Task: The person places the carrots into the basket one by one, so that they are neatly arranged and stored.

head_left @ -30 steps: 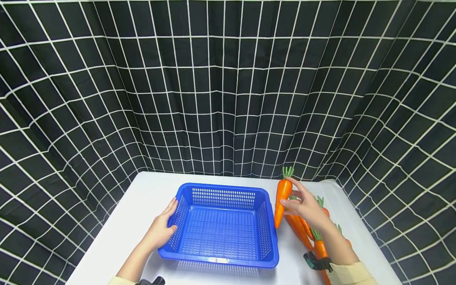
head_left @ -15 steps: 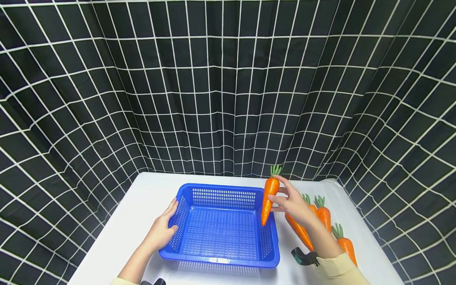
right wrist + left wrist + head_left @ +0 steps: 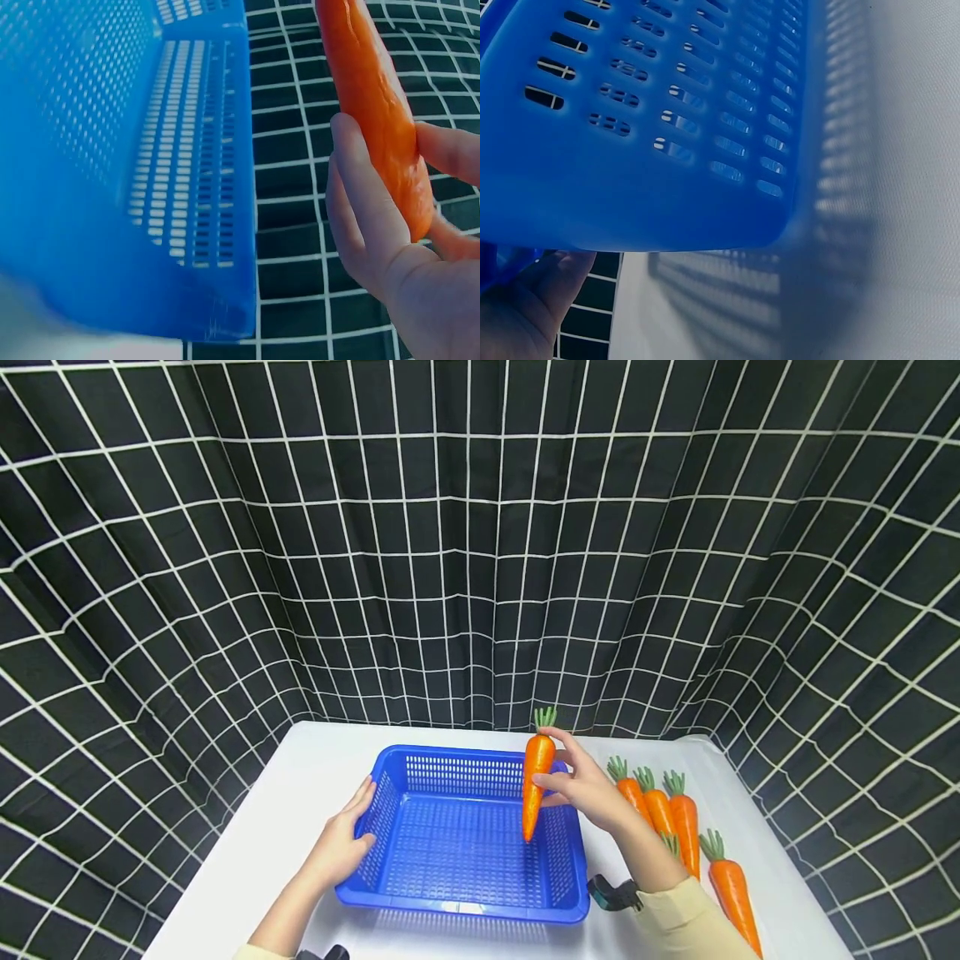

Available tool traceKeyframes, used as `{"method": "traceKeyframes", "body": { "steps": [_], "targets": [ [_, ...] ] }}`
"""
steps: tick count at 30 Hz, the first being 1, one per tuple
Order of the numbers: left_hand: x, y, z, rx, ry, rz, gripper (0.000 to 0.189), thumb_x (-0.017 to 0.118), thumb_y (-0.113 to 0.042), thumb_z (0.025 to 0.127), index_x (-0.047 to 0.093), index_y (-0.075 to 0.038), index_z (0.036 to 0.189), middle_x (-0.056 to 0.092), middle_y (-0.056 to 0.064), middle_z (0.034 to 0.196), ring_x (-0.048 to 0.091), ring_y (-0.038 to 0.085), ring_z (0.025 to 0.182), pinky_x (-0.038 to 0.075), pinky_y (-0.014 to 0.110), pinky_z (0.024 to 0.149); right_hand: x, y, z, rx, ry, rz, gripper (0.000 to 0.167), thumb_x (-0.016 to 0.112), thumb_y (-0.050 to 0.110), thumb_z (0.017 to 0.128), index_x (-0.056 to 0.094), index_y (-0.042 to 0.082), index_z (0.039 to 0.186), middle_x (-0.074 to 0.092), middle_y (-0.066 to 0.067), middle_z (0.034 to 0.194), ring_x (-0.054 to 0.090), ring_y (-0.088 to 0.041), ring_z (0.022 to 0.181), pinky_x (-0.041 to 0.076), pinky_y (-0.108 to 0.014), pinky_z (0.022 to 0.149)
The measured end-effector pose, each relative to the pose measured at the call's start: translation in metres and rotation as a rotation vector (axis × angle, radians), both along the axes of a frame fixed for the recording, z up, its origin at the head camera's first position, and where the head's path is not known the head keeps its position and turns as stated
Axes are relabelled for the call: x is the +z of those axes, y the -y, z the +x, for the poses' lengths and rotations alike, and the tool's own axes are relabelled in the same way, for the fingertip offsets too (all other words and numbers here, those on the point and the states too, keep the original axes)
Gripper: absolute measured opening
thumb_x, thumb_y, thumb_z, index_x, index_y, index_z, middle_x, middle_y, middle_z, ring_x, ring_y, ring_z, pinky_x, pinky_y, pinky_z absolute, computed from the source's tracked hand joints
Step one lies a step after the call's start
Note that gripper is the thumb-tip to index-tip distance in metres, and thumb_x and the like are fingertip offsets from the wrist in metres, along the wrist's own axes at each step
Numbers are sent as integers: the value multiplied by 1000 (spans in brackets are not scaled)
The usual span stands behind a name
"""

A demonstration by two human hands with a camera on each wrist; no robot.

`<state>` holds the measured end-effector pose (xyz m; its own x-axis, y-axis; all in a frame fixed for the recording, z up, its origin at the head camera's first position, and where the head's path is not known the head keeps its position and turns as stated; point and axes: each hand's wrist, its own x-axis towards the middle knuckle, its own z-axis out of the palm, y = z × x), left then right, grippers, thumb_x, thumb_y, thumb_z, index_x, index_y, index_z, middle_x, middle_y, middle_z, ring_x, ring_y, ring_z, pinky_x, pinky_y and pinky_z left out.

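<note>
An orange carrot (image 3: 537, 768) with a green stubby top hangs upright, tip down, over the right part of the blue basket (image 3: 457, 907). My right hand (image 3: 583, 787) pinches it between thumb and fingers from the right. In the right wrist view the carrot (image 3: 379, 97) lies between the thumb and fingers, beside the basket's perforated wall (image 3: 180, 150). At the basket's left rim rests my left hand (image 3: 341, 843), its fingers fairly straight along the edge and its thumb apart. The left wrist view shows the basket's outer wall (image 3: 630, 187) with part of that hand (image 3: 532, 307) below the rim.
Several more carrots (image 3: 684, 822) lie on the white table (image 3: 300, 777) right of the basket, one partly hidden by the right forearm. A separate carrot (image 3: 733, 893) lies nearest the right edge. A dark curtain with white grid lines (image 3: 480, 568) surrounds the table.
My right hand has carried the carrot leftward from beside the basket to above its right part. The forearm uncovers more of the carrots on the table. The left hand stays put.
</note>
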<state>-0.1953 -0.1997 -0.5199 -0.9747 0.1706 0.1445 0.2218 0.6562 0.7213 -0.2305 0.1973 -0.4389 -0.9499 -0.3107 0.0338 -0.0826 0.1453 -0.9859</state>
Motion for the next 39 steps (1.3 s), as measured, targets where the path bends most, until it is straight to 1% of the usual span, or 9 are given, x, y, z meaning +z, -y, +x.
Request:
{"method": "traceKeyframes", "body": {
  "steps": [5, 11, 16, 19, 24, 28, 34, 39],
  "targets": [
    [0, 0, -2, -3, -5, 0, 83, 61, 7, 80, 29, 0, 157, 20, 11, 168, 23, 39, 151, 20, 58, 122, 1, 13, -3, 73, -16, -8, 76, 70, 7, 91, 33, 16, 157, 46, -34, 138, 69, -42, 108, 61, -57, 78],
    [-1, 0, 0, -14, -17, -3, 84, 62, 7, 80, 29, 0, 157, 19, 9, 168, 23, 40, 151, 20, 58, 122, -2, 30, -5, 116, -21, -35, 74, 70, 5, 91, 34, 13, 156, 49, -33, 136, 70, -42, 107, 60, -60, 79],
    [0, -1, 1, -17, -6, 4, 84, 62, 8, 80, 28, 0, 157, 18, 8, 168, 22, 40, 151, 19, 58, 122, -2, 41, -6, 135, 15, -63, 74, 69, 2, 91, 35, 14, 155, 46, -33, 136, 70, -38, 104, 59, -62, 80],
    [2, -2, 1, -11, -12, -1, 84, 62, 8, 80, 29, 0, 157, 19, 8, 168, 22, 40, 151, 19, 58, 122, -2, 46, -8, 145, 36, -86, 74, 68, 0, 91, 36, 16, 155, 44, -33, 137, 71, -38, 104, 58, -64, 82],
    [2, 0, 1, -9, -29, -6, 83, 62, 8, 79, 30, 1, 156, 19, 9, 168, 24, 42, 151, 20, 59, 122, -4, 56, -11, 158, 46, -99, 75, 67, -2, 90, 33, 12, 156, 42, -34, 138, 71, -39, 104, 56, -67, 82],
    [1, -1, -1, -19, -22, -11, 83, 62, 8, 80, 29, 1, 156, 18, 9, 168, 22, 40, 151, 19, 58, 122, -7, 62, -13, 160, 57, -101, 75, 67, -4, 90, 32, 12, 156, 41, -34, 140, 70, -41, 106, 54, -70, 83],
    [0, 0, -1, -10, -14, -14, 83, 62, 8, 80, 29, 0, 156, 17, 8, 168, 22, 39, 151, 19, 58, 122, -14, 74, -19, 170, 63, -111, 75, 67, -6, 90, 32, 9, 154, 42, -34, 138, 70, -41, 106, 55, -69, 82],
    [0, -1, -1, 0, -8, -30, 83, 62, 7, 80, 29, 0, 157, 17, 8, 168, 24, 39, 151, 21, 56, 122, -19, 84, -24, 185, 77, -125, 71, 67, -7, 89, 36, 11, 151, 43, -34, 137, 70, -39, 105, 56, -68, 81]
  ]
}}
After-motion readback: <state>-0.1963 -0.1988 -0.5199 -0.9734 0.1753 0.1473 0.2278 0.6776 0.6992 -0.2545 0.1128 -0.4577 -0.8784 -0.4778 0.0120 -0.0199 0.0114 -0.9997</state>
